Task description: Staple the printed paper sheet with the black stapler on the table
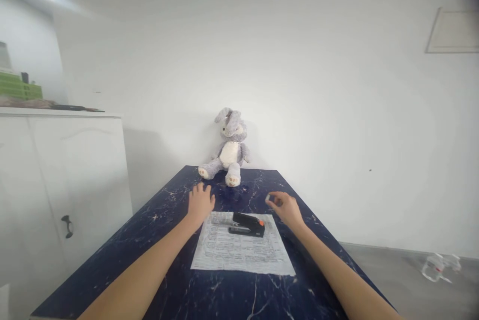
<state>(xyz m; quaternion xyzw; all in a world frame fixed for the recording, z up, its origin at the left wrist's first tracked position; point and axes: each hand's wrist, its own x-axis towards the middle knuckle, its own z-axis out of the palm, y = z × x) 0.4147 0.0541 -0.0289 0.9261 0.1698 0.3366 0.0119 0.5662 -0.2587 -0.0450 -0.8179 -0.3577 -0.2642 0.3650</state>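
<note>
A black stapler (247, 225) with an orange patch at its right end lies on a printed sheet of paper (243, 255). My left hand (200, 204) is open, its fingers spread over the table by the sheet's far left corner. Beyond the far right corner, my right hand (285, 207) pinches a small pale grey piece (268, 197) between thumb and fingertips. That piece is too small for me to tell its kind. Both forearms reach forward on either side of the paper.
A grey plush rabbit (230, 153) sits at the far end of the dark blue marbled table (209, 295), against the white wall. To the left stands a white cabinet (86, 170) with a green basket (18, 88) on top. Clear plastic bottles (434, 267) lie on the floor at right.
</note>
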